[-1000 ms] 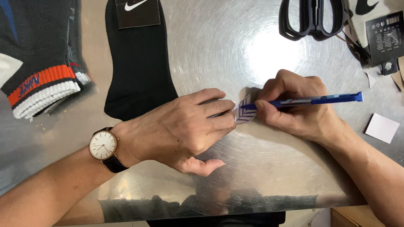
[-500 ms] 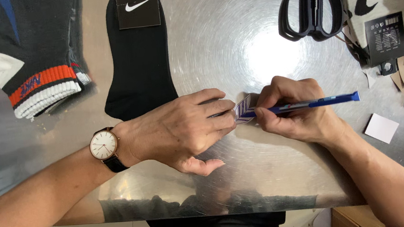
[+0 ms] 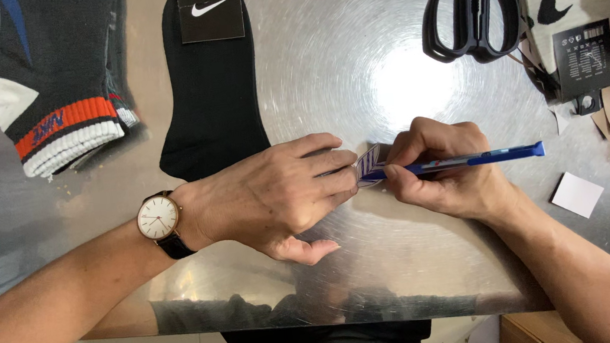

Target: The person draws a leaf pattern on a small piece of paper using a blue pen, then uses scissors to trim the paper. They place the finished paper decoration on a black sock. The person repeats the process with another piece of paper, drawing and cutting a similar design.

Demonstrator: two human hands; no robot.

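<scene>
My right hand (image 3: 445, 171) grips a blue pen (image 3: 468, 159), its tip on a small white paper tag with blue stripes (image 3: 368, 165) lying on the shiny metal table (image 3: 354, 62). My left hand (image 3: 277, 193), with a round white-faced wristwatch (image 3: 158, 218) on its wrist, presses its fingertips on the tag's left side and pins it to the table. The fingers of both hands cover most of the tag.
A black sock with a black card label (image 3: 210, 76) lies beyond my left hand. Dark socks with an orange and white cuff (image 3: 50, 84) sit at far left. Black scissors (image 3: 472, 10) lie far right, with more socks and loose paper tags (image 3: 577, 194) at the right edge.
The right hand and pen have shifted slightly over the tag. The left hand stays pressed on the tag.
</scene>
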